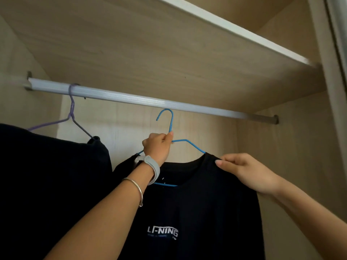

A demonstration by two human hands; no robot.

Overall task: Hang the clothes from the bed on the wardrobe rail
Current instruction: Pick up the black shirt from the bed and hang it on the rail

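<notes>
A dark T-shirt with white chest lettering hangs on a blue wire hanger. My left hand grips the hanger at the base of its hook. The hook's top sits just below the silver wardrobe rail and does not rest on it. My right hand pinches the shirt's right shoulder, next to the collar. At the left a purple hanger is hooked over the rail and carries another dark garment.
A wooden shelf with a white front edge runs closely above the rail. Wardrobe side walls close in at the left and right. Bare rail stretches from the blue hanger to the right bracket.
</notes>
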